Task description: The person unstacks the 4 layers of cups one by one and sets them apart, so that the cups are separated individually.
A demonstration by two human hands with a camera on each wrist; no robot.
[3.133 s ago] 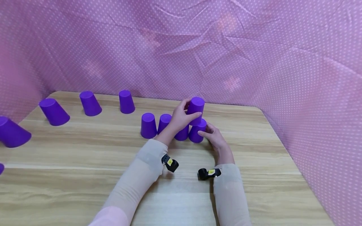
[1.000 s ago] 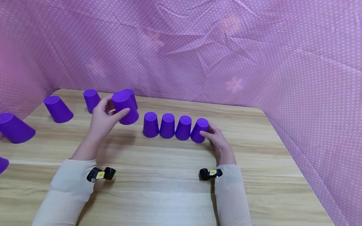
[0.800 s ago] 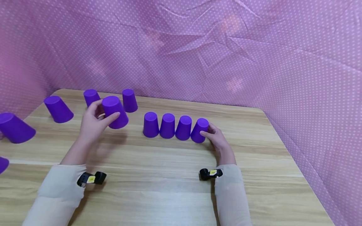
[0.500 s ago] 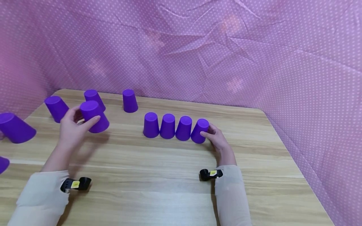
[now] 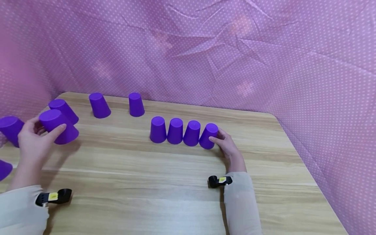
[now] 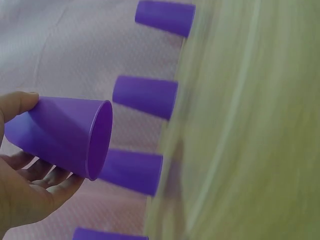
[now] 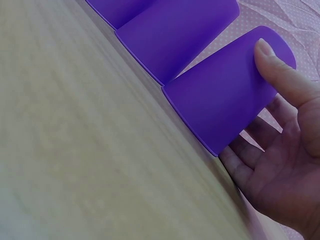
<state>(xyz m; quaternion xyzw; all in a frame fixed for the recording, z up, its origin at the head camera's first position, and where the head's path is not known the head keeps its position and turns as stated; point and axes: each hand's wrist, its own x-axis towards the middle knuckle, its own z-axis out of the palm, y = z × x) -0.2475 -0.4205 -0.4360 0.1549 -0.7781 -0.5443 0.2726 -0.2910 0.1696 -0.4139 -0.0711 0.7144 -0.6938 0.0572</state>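
My left hand (image 5: 35,140) grips a purple plastic cup (image 5: 60,127), upside down and lifted off the table at the far left. In the left wrist view the thumb lies on one side of this cup (image 6: 62,132) and the fingers curl under the other, its open mouth pointing at the tabletop. My right hand (image 5: 227,145) holds the rightmost cup (image 5: 208,137) of a row of upside-down purple cups. Thumb and fingers lie round that cup (image 7: 225,92), whose rim sits on the table and meets its neighbour (image 7: 177,37) in the right wrist view.
Left of the right-hand cup stand three more cups (image 5: 175,131) in the row. Several others form an arc along the left and back, among them a back cup (image 5: 136,105) and one at the left edge (image 5: 4,169). A pink dotted cloth (image 5: 188,49) surrounds the wooden table (image 5: 164,182).
My left hand has lifted the cup from above the row's right end and carried it far left, passing in front of the back cups. The right hand has stayed on its cup.
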